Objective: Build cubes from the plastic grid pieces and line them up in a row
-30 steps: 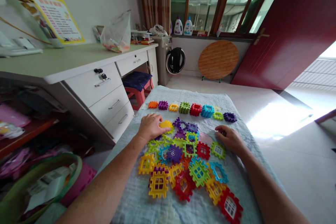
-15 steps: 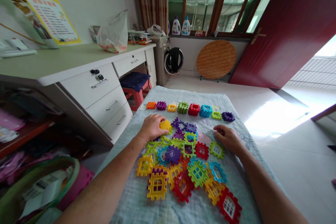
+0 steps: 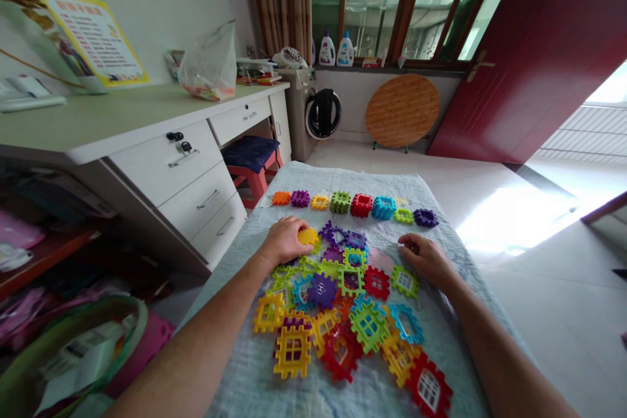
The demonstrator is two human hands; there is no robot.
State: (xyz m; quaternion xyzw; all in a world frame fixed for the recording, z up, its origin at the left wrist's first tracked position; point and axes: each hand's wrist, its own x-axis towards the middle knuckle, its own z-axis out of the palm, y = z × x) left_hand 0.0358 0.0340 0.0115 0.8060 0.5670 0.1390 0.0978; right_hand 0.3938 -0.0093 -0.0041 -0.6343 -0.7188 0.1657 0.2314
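My left hand (image 3: pixel 287 240) is closed on a yellow building tile (image 3: pixel 307 236) at the far left of a loose pile. Nothing shows in my right hand (image 3: pixel 425 256), which rests on the cloth with loosely curled fingers and a gap at the thumb. Just below it lies a light green window tile (image 3: pixel 405 281). Between and in front of my hands spread notched plastic tiles, among them a purple tile (image 3: pixel 322 290), a green window tile (image 3: pixel 369 325), a yellow window tile (image 3: pixel 292 352) and a red window tile (image 3: pixel 429 386). Some overlap and partly hide others.
Small stacks of tiles sorted by colour, such as a red stack (image 3: pixel 362 204) and a blue stack (image 3: pixel 383 207), form a row beyond the pile. A pale blue cloth (image 3: pixel 343 176) covers the table. A desk (image 3: pixel 147 111) stands left, a stool (image 3: pixel 252 153) beside it.
The view has shifted very slightly. Both hands stay in nearly the same place, the left still on the yellow tile.
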